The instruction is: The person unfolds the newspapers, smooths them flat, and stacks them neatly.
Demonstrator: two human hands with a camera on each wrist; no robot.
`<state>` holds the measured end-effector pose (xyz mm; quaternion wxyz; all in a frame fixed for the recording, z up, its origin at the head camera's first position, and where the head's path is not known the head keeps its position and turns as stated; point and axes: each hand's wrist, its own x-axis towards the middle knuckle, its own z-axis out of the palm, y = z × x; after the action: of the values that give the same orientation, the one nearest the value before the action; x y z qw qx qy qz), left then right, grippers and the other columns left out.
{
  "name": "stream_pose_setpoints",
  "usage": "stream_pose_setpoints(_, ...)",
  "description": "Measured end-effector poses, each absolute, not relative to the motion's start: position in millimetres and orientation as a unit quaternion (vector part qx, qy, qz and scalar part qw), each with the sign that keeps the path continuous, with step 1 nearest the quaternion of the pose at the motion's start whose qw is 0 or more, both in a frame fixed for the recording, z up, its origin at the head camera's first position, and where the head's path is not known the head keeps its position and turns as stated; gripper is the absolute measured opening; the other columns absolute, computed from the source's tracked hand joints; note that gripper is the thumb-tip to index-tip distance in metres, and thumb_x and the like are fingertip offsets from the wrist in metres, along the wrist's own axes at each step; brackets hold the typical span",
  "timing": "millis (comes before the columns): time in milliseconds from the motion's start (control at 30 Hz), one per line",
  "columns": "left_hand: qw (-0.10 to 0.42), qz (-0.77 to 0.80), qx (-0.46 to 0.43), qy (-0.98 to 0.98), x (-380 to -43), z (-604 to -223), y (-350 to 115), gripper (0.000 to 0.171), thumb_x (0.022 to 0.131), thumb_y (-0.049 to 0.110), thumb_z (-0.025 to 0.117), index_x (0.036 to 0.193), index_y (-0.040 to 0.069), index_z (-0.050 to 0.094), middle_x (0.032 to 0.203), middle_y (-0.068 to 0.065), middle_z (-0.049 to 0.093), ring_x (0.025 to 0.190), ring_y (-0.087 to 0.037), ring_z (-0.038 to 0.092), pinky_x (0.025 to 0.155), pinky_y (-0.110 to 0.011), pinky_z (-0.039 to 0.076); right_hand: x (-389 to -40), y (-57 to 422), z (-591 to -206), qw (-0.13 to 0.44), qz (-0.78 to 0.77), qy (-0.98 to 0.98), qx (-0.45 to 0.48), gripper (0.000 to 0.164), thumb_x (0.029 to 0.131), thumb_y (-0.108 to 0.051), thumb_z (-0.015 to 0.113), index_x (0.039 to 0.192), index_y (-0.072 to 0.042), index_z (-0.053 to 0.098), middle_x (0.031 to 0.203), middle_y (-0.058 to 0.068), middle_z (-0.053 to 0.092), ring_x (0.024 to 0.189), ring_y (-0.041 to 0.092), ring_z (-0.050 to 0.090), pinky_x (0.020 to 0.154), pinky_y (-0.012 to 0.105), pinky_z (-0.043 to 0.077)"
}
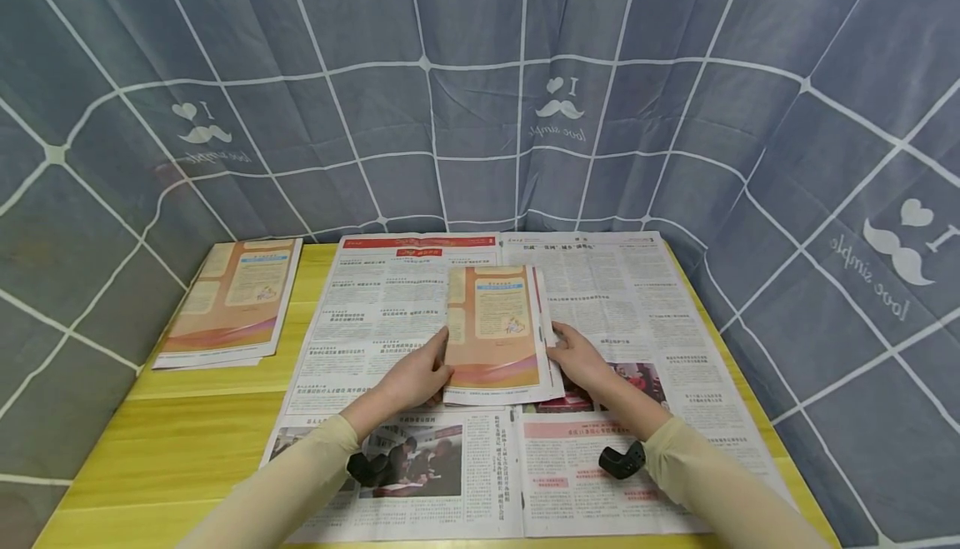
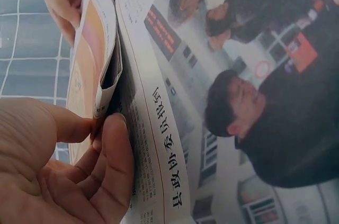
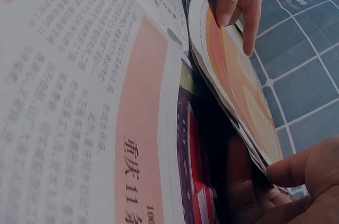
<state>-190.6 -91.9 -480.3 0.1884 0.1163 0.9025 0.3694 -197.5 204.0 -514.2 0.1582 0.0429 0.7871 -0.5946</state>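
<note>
A folded newspaper (image 1: pixel 495 357) with an orange printed page on top lies over an opened newspaper (image 1: pixel 600 316) in the head view. My left hand (image 1: pixel 420 372) pinches its left edge between thumb and fingers. In the left wrist view the thumb of the left hand (image 2: pixel 69 155) is on the printed side and the fingers are curled under the fold. My right hand (image 1: pixel 581 359) grips the opposite edge. The right wrist view shows the right hand (image 3: pixel 307 181) with its thumb on top and fingers beneath, the layered edge slightly raised above the sheet.
A second folded newspaper (image 1: pixel 225 307) with a similar orange page lies at the left on the yellow table (image 1: pixel 172 424). A grey-blue curtain (image 1: pixel 480 116) with white grid lines surrounds the table at the back and sides.
</note>
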Motion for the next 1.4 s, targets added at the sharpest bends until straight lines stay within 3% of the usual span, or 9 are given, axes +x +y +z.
stream_pose_setpoints(133, 0.155, 0.301, 0.132, 0.932, -190, -479, -92, 0.074, 0.104, 0.019, 0.060, 0.164, 0.005, 0.019, 0.105, -0.014, 0.070, 0.071, -0.018, 0.063, 0.060, -0.036, 0.048, -197, 207, -513, 0.154, -0.584, 0.796, 0.044, 0.069, 0.102, -0.008, 0.051, 0.162, 0.002, 0.016, 0.120, 0.023, 0.066, 0.087, 0.023, 0.071, 0.070, 0.034, 0.057)
stream_pose_setpoints(233, 0.126, 0.253, 0.147, 0.948, -189, -480, -92, 0.073, 0.103, 0.022, 0.063, 0.162, 0.003, 0.025, 0.129, -0.020, 0.063, 0.088, -0.020, 0.063, 0.069, -0.037, 0.050, -195, 210, -513, 0.147, -0.580, 0.800, 0.038, 0.070, 0.101, -0.005, 0.052, 0.162, 0.002, 0.016, 0.111, 0.020, 0.066, 0.080, 0.021, 0.068, 0.064, 0.032, 0.055)
stream_pose_setpoints(433, 0.089, 0.213, 0.177, 0.957, -187, -480, -93, 0.074, 0.099, 0.023, 0.070, 0.160, 0.004, 0.033, 0.124, -0.020, 0.057, 0.081, -0.023, 0.059, 0.064, -0.038, 0.049, -193, 212, -514, 0.129, -0.569, 0.812, 0.017, 0.069, 0.101, -0.004, 0.055, 0.161, 0.002, 0.021, 0.112, 0.019, 0.058, 0.083, 0.022, 0.062, 0.063, 0.032, 0.054)
stream_pose_setpoints(533, 0.068, 0.198, 0.199, 0.957, -186, -481, -94, 0.075, 0.097, 0.024, 0.073, 0.159, 0.003, 0.036, 0.138, -0.022, 0.052, 0.106, -0.030, 0.061, 0.083, -0.044, 0.053, -192, 213, -514, 0.111, -0.545, 0.831, 0.010, 0.068, 0.099, -0.004, 0.058, 0.160, 0.001, 0.027, 0.124, 0.020, 0.054, 0.093, 0.023, 0.058, 0.071, 0.033, 0.052)
stream_pose_setpoints(633, 0.053, 0.183, 0.218, 0.957, -185, -482, -95, 0.076, 0.095, 0.027, 0.074, 0.158, 0.004, 0.038, 0.149, -0.022, 0.046, 0.131, -0.038, 0.050, 0.102, -0.051, 0.047, -190, 213, -513, 0.085, -0.514, 0.854, 0.007, 0.066, 0.098, -0.006, 0.060, 0.158, -0.001, 0.033, 0.133, 0.019, 0.051, 0.098, 0.024, 0.054, 0.077, 0.033, 0.049)
stream_pose_setpoints(800, 0.053, 0.155, 0.252, 0.954, -183, -481, -99, 0.076, 0.096, 0.034, 0.072, 0.158, 0.004, 0.039, 0.160, -0.020, 0.036, 0.145, -0.041, 0.035, 0.114, -0.055, 0.034, -185, 213, -510, 0.060, -0.511, 0.857, -0.001, 0.060, 0.100, -0.009, 0.059, 0.157, -0.003, 0.038, 0.142, 0.017, 0.051, 0.113, 0.028, 0.054, 0.091, 0.041, 0.049)
stream_pose_setpoints(1000, 0.088, 0.124, 0.273, 0.950, -183, -483, -103, 0.079, 0.100, 0.048, 0.062, 0.161, 0.009, 0.033, 0.167, -0.016, 0.023, 0.153, -0.039, 0.018, 0.118, -0.059, 0.025, -176, 211, -507, 0.077, -0.551, 0.831, -0.016, 0.056, 0.104, -0.011, 0.056, 0.157, -0.004, 0.038, 0.143, 0.018, 0.055, 0.129, 0.033, 0.054, 0.105, 0.048, 0.046)
stream_pose_setpoints(1233, 0.116, 0.086, 0.272, 0.951, -183, -487, -103, 0.080, 0.100, 0.055, 0.057, 0.163, 0.013, 0.030, 0.169, -0.012, 0.018, 0.155, -0.036, 0.013, 0.120, -0.058, 0.019, -169, 206, -506, 0.086, -0.564, 0.821, -0.009, 0.057, 0.104, -0.010, 0.057, 0.157, -0.003, 0.037, 0.140, 0.018, 0.060, 0.127, 0.032, 0.058, 0.101, 0.044, 0.050)
stream_pose_setpoints(1400, 0.123, 0.084, 0.274, 0.950, -181, -489, -102, 0.079, 0.101, 0.053, 0.057, 0.162, 0.011, 0.031, 0.169, -0.015, 0.018, 0.155, -0.038, 0.013, 0.121, -0.059, 0.016, -163, 202, -502, 0.132, -0.608, 0.783, -0.002, 0.063, 0.105, -0.009, 0.056, 0.159, 0.001, 0.028, 0.148, 0.023, 0.050, 0.132, 0.036, 0.054, 0.102, 0.046, 0.049)
